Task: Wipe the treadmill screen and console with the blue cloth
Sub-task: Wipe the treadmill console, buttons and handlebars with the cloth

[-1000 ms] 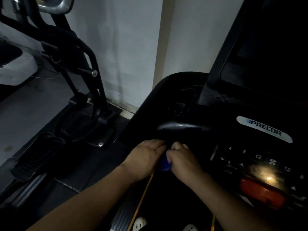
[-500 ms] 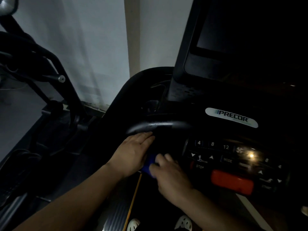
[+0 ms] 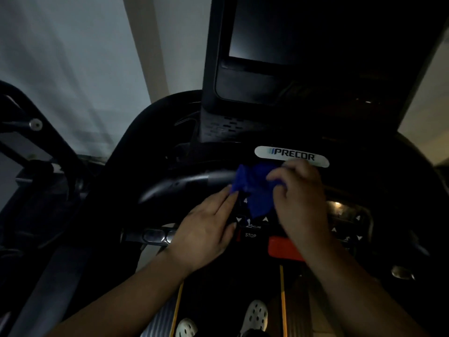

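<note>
A pale grey wall (image 3: 73, 69) is standing behind everything, with a beige vertical strip (image 3: 151, 45) running up it. At the left, the black frame of another machine (image 3: 52, 144) is slanting across the view, a silver bolt (image 3: 35, 124) showing on it. Two white perforated clogs (image 3: 256, 314) are peeking in at the bottom edge

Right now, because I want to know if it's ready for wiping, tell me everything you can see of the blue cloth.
The blue fabric cloth looks soft, bunched and crumpled, not spread flat. It hangs over the black treadmill console, just below the white Precor badge, above the STOP key. The right hand pinches its right side with curled fingers; the left hand touches its lower left corner with straight fingertips.
</note>
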A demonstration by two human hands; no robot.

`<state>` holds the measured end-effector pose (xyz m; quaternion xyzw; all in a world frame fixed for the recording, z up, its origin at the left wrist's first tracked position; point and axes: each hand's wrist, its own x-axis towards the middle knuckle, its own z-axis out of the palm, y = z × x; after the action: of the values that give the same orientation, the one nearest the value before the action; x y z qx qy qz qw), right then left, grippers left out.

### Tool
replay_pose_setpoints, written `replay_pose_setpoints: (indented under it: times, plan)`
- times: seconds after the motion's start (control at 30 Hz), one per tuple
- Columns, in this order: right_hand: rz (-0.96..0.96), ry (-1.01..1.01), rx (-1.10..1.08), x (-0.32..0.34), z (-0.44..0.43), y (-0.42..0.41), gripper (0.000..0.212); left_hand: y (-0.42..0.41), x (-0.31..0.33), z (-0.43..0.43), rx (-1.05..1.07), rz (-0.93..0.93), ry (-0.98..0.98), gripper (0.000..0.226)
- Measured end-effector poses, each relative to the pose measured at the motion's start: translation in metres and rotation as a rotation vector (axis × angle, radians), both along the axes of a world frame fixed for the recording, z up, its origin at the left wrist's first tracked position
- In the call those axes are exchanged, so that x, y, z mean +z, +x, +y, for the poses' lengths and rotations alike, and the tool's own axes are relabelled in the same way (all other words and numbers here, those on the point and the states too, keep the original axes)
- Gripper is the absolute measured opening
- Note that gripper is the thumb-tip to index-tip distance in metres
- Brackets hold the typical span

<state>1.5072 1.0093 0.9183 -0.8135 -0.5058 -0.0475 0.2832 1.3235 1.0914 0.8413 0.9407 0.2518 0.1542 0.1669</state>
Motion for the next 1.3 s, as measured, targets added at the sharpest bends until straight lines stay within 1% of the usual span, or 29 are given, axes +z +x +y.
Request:
replay_pose_setpoints:
  times: [0.03,0.07,0.13,0.2,0.27,0.33,0.37,0.43,0.47,0.5,0.53,0.6,0.63,0.67,0.7,0.73,0.77,0.83,0.87,0.9,0.97,1.03,1.07,1.1,1.13,1.17,1.2,1.23,1.3]
  plan:
    - [-0.001,-0.02,-0.053,0.002,0.002,0.007,0.021,0.005,0.001,-0.001,-0.006,0.003,-0.004,0.066]
    - [-0.046,-0.091,-0.043,0.0,0.002,0.008,0.022,0.01,0.003,-0.003,-0.004,0.002,-0.004,0.066]
    - [-0.143,-0.178,0.129,-0.011,-0.006,0.006,0.018,0.018,0.008,-0.006,0.005,-0.001,0.005,0.065]
    - [-0.056,-0.188,0.234,-0.008,-0.016,0.012,0.013,0.022,0.012,-0.008,0.015,-0.007,-0.002,0.064]
    - [0.054,-0.134,0.144,-0.003,-0.016,0.024,0.02,0.026,0.014,-0.008,0.034,-0.021,-0.011,0.064]
    - [0.026,-0.147,0.057,-0.002,-0.015,0.024,0.037,0.03,0.016,-0.01,0.051,-0.019,-0.012,0.065]
    - [-0.022,-0.209,0.106,-0.006,-0.016,0.018,0.041,0.032,0.017,-0.01,0.057,-0.015,-0.015,0.065]
    - [-0.08,-0.35,0.323,-0.014,-0.027,0.007,0.032,0.036,0.018,-0.011,0.059,-0.005,-0.015,0.066]
    - [-0.056,-0.391,0.392,-0.013,-0.034,0.009,0.027,0.037,0.018,-0.011,0.057,0.003,-0.01,0.067]
    - [-0.007,-0.376,0.365,-0.01,-0.037,0.017,0.025,0.037,0.018,-0.01,0.055,0.013,-0.003,0.068]
    - [0.036,-0.303,0.264,-0.006,-0.037,0.028,0.026,0.036,0.018,-0.009,0.054,0.023,0.003,0.069]
    - [0.045,-0.164,0.027,0.001,-0.034,0.045,0.031,0.037,0.018,-0.008,0.058,0.036,-0.002,0.072]
    - [0.03,-0.193,-0.016,0.002,-0.034,0.047,0.033,0.039,0.019,-0.008,0.057,0.039,-0.006,0.073]
    - [-0.001,-0.257,0.028,0.003,-0.036,0.046,0.033,0.04,0.021,-0.008,0.049,0.043,-0.004,0.074]
    - [-0.003,-0.302,0.133,0.001,-0.04,0.043,0.028,0.042,0.023,-0.008,0.035,0.046,0.006,0.074]
    - [0.041,-0.334,0.231,0.001,-0.044,0.042,0.023,0.045,0.026,-0.008,0.018,0.048,0.023,0.073]
    - [0.106,-0.345,0.266,0.005,-0.045,0.042,0.02,0.047,0.03,-0.007,0.002,0.052,0.042,0.072]
    - [0.162,-0.216,0.161,0.012,-0.04,0.055,0.02,0.054,0.036,-0.007,-0.028,0.072,0.074,0.07]
    - [0.13,-0.163,0.081,0.013,-0.038,0.062,0.023,0.057,0.037,-0.007,-0.038,0.083,0.084,0.07]
    - [0.097,-0.173,0.04,0.012,-0.036,0.066,0.025,0.061,0.038,-0.008,-0.045,0.094,0.091,0.07]
    - [0.025,-0.292,0.163,0.008,-0.04,0.068,0.027,0.067,0.04,-0.01,-0.06,0.115,0.095,0.07]
    - [0.115,-0.359,0.281,0.01,-0.048,0.073,0.023,0.072,0.042,-0.01,-0.063,0.12,0.1,0.07]
    - [0.18,-0.334,0.247,0.013,-0.049,0.078,0.023,0.075,0.044,-0.01,-0.064,0.124,0.101,0.07]
    - [0.207,-0.248,0.167,0.013,-0.049,0.087,0.023,0.078,0.045,-0.009,-0.064,0.129,0.1,0.07]
    - [0.175,-0.17,0.078,0.011,-0.049,0.095,0.024,0.081,0.046,-0.009,-0.061,0.134,0.097,0.07]
    - [0.141,-0.168,0.025,0.009,-0.047,0.1,0.026,0.085,0.048,-0.008,-0.057,0.138,0.094,0.07]
    - [0.087,-0.239,0.039,0.008,-0.044,0.101,0.029,0.09,0.05,-0.008,-0.057,0.145,0.094,0.07]
    - [0.053,-0.318,0.12,0.005,-0.043,0.105,0.029,0.095,0.052,-0.008,-0.062,0.151,0.098,0.07]
    - [0.176,-0.333,0.236,0.016,-0.037,0.117,0.027,0.106,0.055,-0.006,-0.064,0.152,0.098,0.071]
